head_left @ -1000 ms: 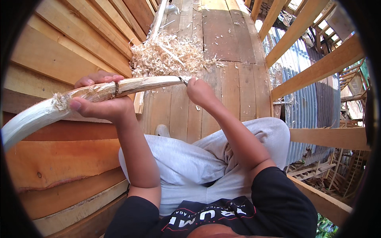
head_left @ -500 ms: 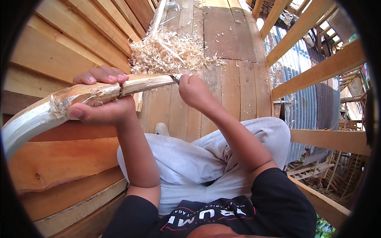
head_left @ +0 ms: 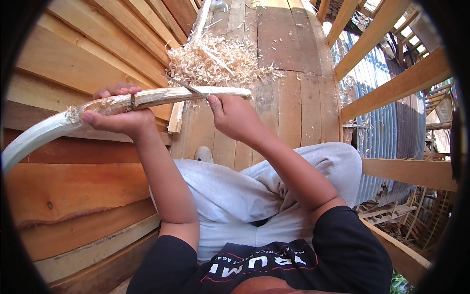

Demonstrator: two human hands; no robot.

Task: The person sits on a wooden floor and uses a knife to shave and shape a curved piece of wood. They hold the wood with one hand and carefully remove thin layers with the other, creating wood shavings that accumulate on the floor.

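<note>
A long curved wooden pole, mostly peeled to pale wood with brownish patches, runs from the left rim to a pale end beyond my right hand. My left hand is wrapped around it from below, thumb on the near side and fingertips on the far side. A dark band circles the pole near those fingers. My right hand is closed on a knife, whose thin blade slants across the pole toward the upper left. The knife's handle is hidden in my fist.
A heap of curled shavings lies on the plank floor beyond the pole. Stacked boards line the left side. Wooden rails stand on the right, with corrugated metal sheets outside them. My bent legs are below my hands.
The knife and my right hand have moved back from the pole's end toward my left hand, so the pale end now shows. My left hand has shifted slightly left.
</note>
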